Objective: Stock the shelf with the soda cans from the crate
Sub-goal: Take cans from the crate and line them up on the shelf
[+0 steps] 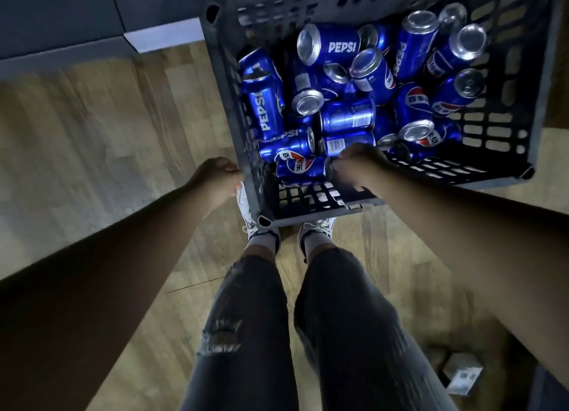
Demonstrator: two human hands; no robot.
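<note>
Fingers curled, the left hand (pixel 217 176) and right hand (pixel 358 167) grip the crate (pixel 508 81) of soda cans (pixel 341 45) over the wooden floor (pixel 107 118).

One wide-angle camera is riding on the person's head, pointing steeply down and a little forward. It is looking along both forearms, which are entering from the lower left and lower right corners toward the left hand (pixel 215 176) and right hand (pixel 360 167) at mid-frame. The crate (pixel 505 108) is filling the upper right, near the lens. The legs (pixel 252 333) are running down the lower centre, and the wooden floor (pixel 107 118) is lying farther below.
</note>
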